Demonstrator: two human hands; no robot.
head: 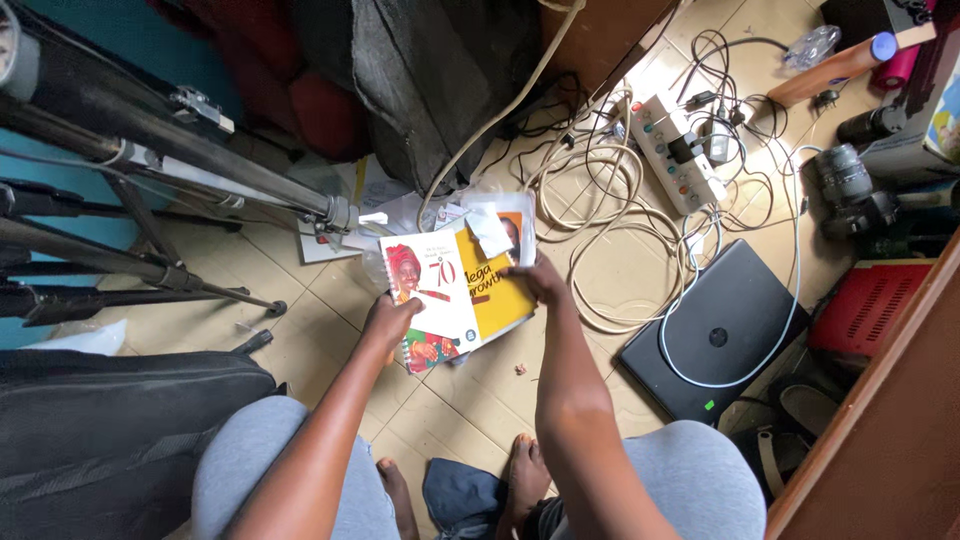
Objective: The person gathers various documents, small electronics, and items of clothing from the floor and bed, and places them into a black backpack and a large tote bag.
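Over tiled floor: hands [390, 320] [540, 280] grip glossy, flat booklets [455, 295].

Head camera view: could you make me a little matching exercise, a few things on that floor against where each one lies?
Things:
1. booklets
2. laptop
3. power strip
4. tripod legs

Places:
A. far left of the view, stretched over the tiles
B. between the left hand and right hand, at the middle
C. shut, on the floor right of the right arm
D. top right, among coiled cables

Pairs: 1-B, 2-C, 3-D, 4-A
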